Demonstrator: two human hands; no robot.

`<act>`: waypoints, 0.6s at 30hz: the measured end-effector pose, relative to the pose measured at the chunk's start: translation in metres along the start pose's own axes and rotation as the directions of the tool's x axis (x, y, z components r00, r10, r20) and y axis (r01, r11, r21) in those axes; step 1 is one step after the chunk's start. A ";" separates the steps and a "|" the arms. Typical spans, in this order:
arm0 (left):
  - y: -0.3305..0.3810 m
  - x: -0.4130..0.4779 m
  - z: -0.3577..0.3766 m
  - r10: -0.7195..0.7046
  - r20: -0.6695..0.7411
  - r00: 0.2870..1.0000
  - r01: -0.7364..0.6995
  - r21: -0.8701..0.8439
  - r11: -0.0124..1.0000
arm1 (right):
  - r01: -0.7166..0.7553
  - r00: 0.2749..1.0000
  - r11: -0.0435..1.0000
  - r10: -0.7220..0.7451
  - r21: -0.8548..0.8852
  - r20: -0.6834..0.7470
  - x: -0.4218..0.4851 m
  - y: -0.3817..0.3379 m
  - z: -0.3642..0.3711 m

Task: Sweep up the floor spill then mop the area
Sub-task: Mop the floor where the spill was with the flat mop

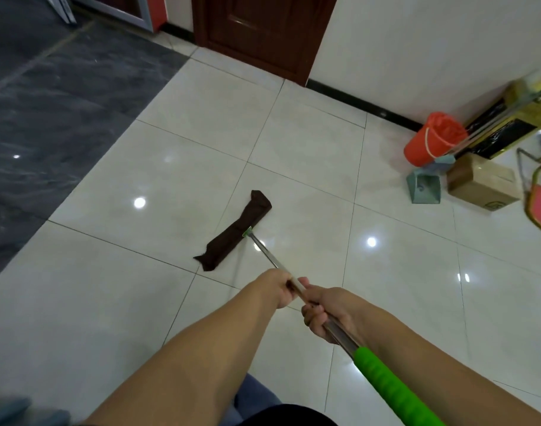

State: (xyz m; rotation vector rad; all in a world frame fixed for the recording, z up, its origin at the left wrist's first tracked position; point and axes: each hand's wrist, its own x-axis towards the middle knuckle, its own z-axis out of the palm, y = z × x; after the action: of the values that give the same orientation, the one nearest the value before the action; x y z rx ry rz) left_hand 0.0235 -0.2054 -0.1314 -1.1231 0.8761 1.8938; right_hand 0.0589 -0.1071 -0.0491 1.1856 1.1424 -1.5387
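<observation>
A flat mop with a dark brown cloth head [236, 233] lies on the glossy white floor tiles [115, 272] in the middle of the view. Its metal shaft [264, 253] runs back toward me and ends in a green grip [389, 385]. My left hand [280, 290] is closed around the shaft further down. Just behind it, my right hand [327, 312] grips the shaft above the green part. No spill shows on the tiles.
An orange bucket [432, 139] stands by the white wall at the right, with a teal dustpan [424, 187], a cardboard box [483, 187] and a red chair [540, 201] close by. A brown door [263, 32] is ahead. Dark grey flooring [48, 103] lies to the left.
</observation>
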 end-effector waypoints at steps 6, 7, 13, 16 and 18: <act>0.027 -0.025 -0.048 0.034 0.024 0.999 -0.032 -0.048 0.998 | 0.002 1.000 0.993 0.000 -0.118 0.013 0.001 0.004 0.053; 0.034 -0.031 -0.058 0.045 0.034 0.998 -0.043 -0.066 0.997 | -0.002 1.000 0.989 0.005 -0.145 0.020 0.002 0.004 0.064; 0.080 -0.054 -0.134 0.088 -0.053 0.995 -0.097 -0.195 0.976 | -0.010 0.994 0.955 0.043 -0.296 0.104 0.025 0.004 0.146; 0.104 -0.061 -0.177 0.123 -0.110 0.986 -0.151 -0.306 0.940 | -0.019 0.987 0.936 0.074 -0.352 0.144 0.045 0.007 0.192; 0.120 -0.062 -0.206 0.134 -0.144 0.980 -0.179 -0.365 0.914 | -0.033 0.980 0.917 0.108 -0.399 0.167 0.058 0.009 0.223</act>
State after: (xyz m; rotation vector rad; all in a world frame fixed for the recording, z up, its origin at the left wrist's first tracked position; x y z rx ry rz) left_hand 0.0221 -0.4516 -0.1319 -1.4406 0.6963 2.2120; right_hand 0.0137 -0.3317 -0.0788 0.7847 1.1985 -1.2569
